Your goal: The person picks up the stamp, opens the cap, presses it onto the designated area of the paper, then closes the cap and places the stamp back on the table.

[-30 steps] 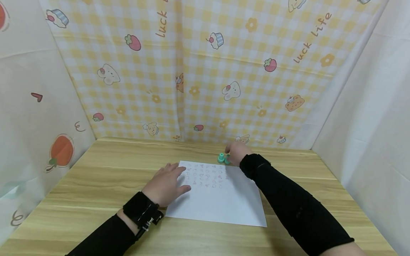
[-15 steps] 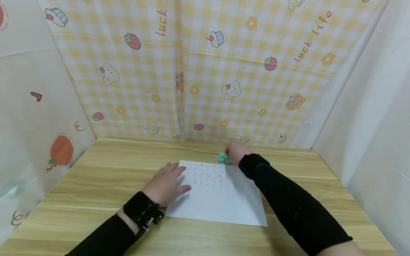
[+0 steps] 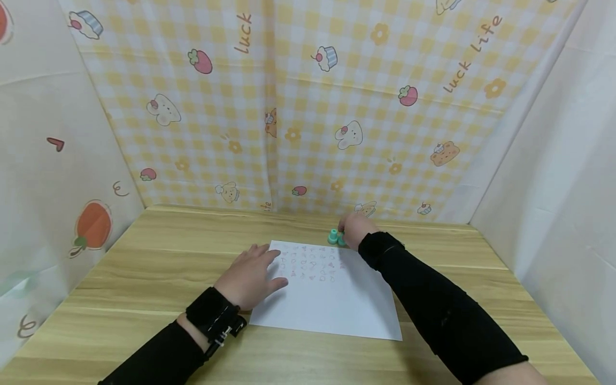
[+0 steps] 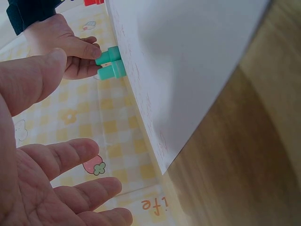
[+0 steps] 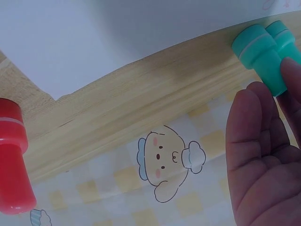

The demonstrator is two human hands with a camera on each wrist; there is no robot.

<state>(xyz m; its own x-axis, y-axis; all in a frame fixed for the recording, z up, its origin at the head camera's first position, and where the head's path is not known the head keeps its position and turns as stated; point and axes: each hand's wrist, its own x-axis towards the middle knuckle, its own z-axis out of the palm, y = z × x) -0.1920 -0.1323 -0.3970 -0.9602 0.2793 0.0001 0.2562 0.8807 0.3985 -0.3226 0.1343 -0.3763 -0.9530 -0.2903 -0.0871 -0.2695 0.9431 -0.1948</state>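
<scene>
Two green stamps stand side by side on the wooden table, just past the paper's far edge. My right hand (image 3: pixel 358 230) pinches the handle top of the right-hand green stamp (image 5: pixel 261 52) between thumb and fingers. The other green stamp (image 3: pixel 333 237) stands against it, free of the hand. A white sheet of paper (image 3: pixel 332 310) lies in front, with rows of small reddish outline marks on its upper left part. Over the sheet's left edge my left hand (image 3: pixel 247 278) lies with fingers spread, holding nothing; whether it presses the paper I cannot tell.
In the right wrist view a red stamp (image 5: pixel 11 160) stands beyond the paper's corner; the right arm hides it in the head view. A yellow checked cloth (image 3: pixel 313 133) hangs behind the table (image 3: pixel 192 230). White cloth (image 3: pixel 553 160) hangs at both sides.
</scene>
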